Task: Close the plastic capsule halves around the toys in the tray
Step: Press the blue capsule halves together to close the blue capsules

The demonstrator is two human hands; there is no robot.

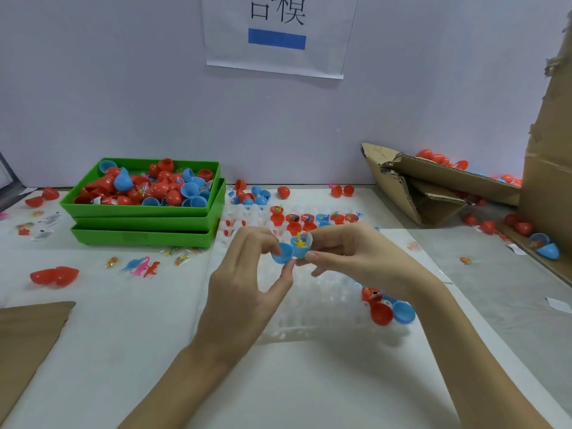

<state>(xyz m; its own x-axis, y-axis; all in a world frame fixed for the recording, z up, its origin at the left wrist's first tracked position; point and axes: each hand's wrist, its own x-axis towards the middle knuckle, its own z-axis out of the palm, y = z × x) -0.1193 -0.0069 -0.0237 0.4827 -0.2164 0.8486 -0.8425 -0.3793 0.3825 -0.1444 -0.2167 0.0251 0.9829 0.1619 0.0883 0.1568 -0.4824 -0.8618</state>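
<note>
Above the clear plastic tray (309, 308), both hands hold the two halves of one blue capsule side by side. My left hand (247, 274) pinches the blue lid half (283, 253). My right hand (349, 252) grips the blue cup half (299, 247), which carries a small yellow toy (299, 239) sticking up. The halves touch at their edges but are not joined. At the tray's far end stand several open red and blue cup halves with toys (309, 219). A closed red capsule (381, 314) and a blue one (404, 312) lie at the tray's right side.
Stacked green bins (145, 226) at the left hold many red and blue capsule halves. Torn cardboard boxes (433, 187) stand at the right with capsules around them. Loose toys (144, 266) and a red capsule (54, 277) lie on the white table; a brown cardboard sheet (28, 335) is at front left.
</note>
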